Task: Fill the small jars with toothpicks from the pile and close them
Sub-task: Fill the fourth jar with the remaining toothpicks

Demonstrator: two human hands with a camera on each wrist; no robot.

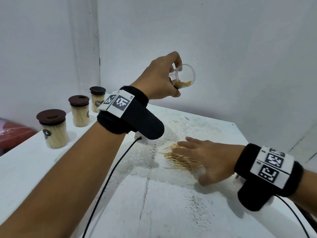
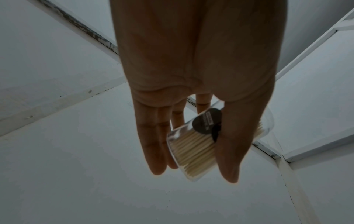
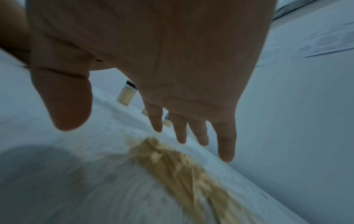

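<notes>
Left forearm (image 1: 60, 169), wristband: my left hand (image 1: 159, 78) is raised, fingers (image 2: 157, 144) gripping an open jar (image 1: 186, 74), tilted, part-filled. Right hand (image 1: 211, 157) is flat, fingers (image 3: 226, 144) wide over the toothpicks (image 1: 181, 160). White surface (image 1: 171, 212), chipped, lace-patterned. Three lidded jars (image 1: 54, 129) stand at its left edge. White walls (image 1: 240, 48).

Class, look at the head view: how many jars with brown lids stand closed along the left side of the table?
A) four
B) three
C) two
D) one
B: three closed jars, each full of toothpicks, stand in a row; a fourth, the open jar, is held up tilted by the left hand.
</notes>
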